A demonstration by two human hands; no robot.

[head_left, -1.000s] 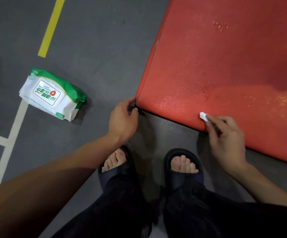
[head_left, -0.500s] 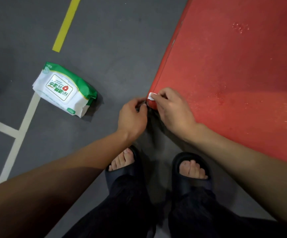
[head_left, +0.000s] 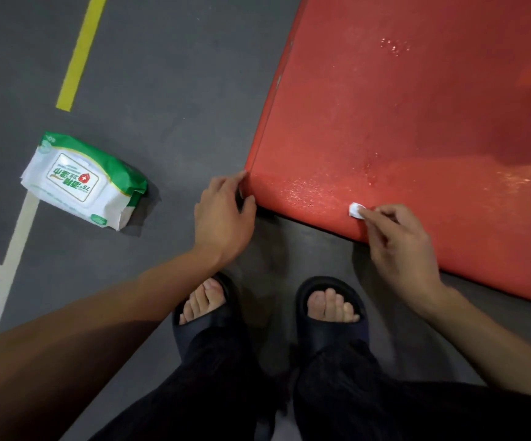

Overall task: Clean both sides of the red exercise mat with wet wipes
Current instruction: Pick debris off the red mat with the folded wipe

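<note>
The right hand (head_left: 400, 249) pinches a small folded wet wipe (head_left: 355, 211) against the near edge of the red exercise mat (head_left: 416, 122). The left hand (head_left: 222, 221) curls round the mat's near corner. The mat lies on the grey floor (head_left: 168, 90), glistening wet nearby. A wipes pack (head_left: 82, 181) lies apart, leftward.

The left hand (head_left: 224, 214) reaches forward on a bare, outstretched forearm, fingers and thumb curled round the corner of the red exercise mat (head_left: 416, 138). To its right, the right hand (head_left: 397, 246) pinches a small folded wet wipe (head_left: 355, 210) at its fingertips, pressed to the mat's near edge, its wrist bent back toward the body.
</note>
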